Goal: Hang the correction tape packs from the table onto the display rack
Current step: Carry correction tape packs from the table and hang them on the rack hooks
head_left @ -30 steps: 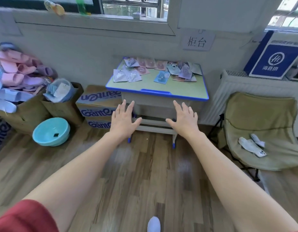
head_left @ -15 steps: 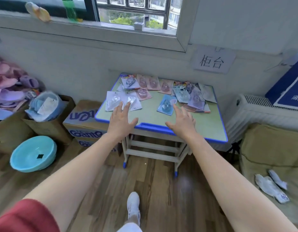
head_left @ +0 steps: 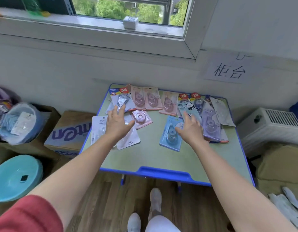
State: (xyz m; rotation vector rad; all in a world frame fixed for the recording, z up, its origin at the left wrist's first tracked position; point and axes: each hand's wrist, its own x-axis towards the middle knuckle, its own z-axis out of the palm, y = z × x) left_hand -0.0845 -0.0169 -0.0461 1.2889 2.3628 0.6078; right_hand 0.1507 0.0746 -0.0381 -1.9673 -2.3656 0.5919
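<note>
Near edge of table [head_left: 155, 161]: bare top.
Left hand [head_left: 117, 124]: fingers straight and spread over the white packs [head_left: 128, 141].
Right hand [head_left: 190, 129]: also spread, between the blue pack [head_left: 169, 136] and the purple stack [head_left: 210, 126].
Neither hand holds anything. Contact with the cards cannot be told.
Risk: packs lie flat and overlap. A pinch may lift two at once, or push a neighbour off the left edge, where one white pack lies right at the rim.
Further back: pink packs [head_left: 151, 100] in a row by the wall [head_left: 61, 72].
Display rack not in view, so a carry is likely and loosely held cards could slip.
</note>
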